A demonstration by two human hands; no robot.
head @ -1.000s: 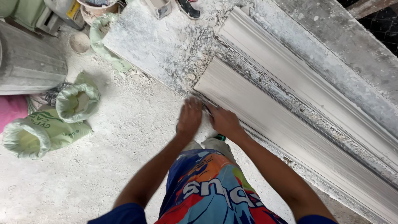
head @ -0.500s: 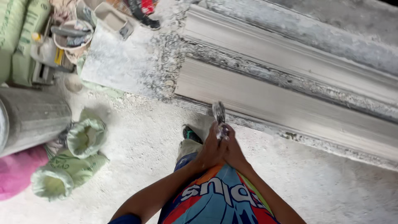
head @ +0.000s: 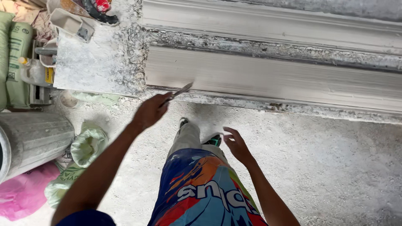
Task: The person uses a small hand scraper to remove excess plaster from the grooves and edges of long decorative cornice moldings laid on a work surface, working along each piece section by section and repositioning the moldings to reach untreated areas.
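The thin metal blade (head: 181, 90) is now in the left hand (head: 150, 112) alone, its tip slanting up and to the right until it reaches the near edge of the long plaster moulding (head: 268, 77). Half a second ago both hands were clasped together around the blade, close to the body and low over the floor; a second ago both lay flat on the end of the moulding. So the hands have parted: the left one has carried the tool out to the left end of the cast, and the right one has let go of it. By my reading, the work has passed from feeling the surface to working its edge with the blade.

The left hand's fingers are curled shut around the handle end, which is hidden inside the fist. The right hand (head: 237, 144) hangs free above the dusty floor (head: 335, 167), fingers loosely spread, holding nothing.

The moulding lies on a crusted white bench (head: 100, 62), parallel to a second moulding (head: 268, 21) behind it. Below the hands are the person's bright printed shorts (head: 201, 192) and a green-trimmed shoe (head: 214, 140). To the left stand a grey drum (head: 33, 140), green sacks (head: 88, 144) and a pink bag (head: 23, 194).
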